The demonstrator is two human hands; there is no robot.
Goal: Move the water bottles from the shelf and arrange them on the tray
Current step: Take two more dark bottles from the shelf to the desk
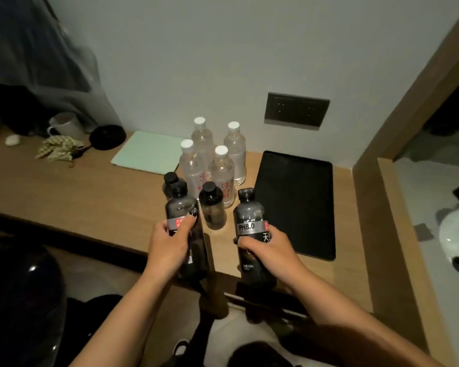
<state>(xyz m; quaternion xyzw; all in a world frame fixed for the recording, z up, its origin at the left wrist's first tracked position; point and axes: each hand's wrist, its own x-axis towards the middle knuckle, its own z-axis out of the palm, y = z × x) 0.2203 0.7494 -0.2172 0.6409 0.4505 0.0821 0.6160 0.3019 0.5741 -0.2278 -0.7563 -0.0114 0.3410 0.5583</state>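
Observation:
My left hand (170,242) grips a dark bottle (180,207) by its middle, held above the wooden shelf's front edge. My right hand (265,247) grips a second dark bottle (249,215) labelled PH8.0, just left of the black tray (297,202). The tray lies flat on the shelf with nothing on it. Two more dark bottles stand on the shelf: one (212,205) between my hands and one (170,181) behind the left-hand bottle, mostly hidden. Behind them stand several clear bottles with white caps (220,176).
The wooden shelf (90,197) runs left to a pale green pad (149,152), a round black object (107,137), a white mug (66,125) and a crumpled checked cloth (57,149). A wall socket (297,111) sits above the tray. A wooden partition (366,234) borders the tray's right side.

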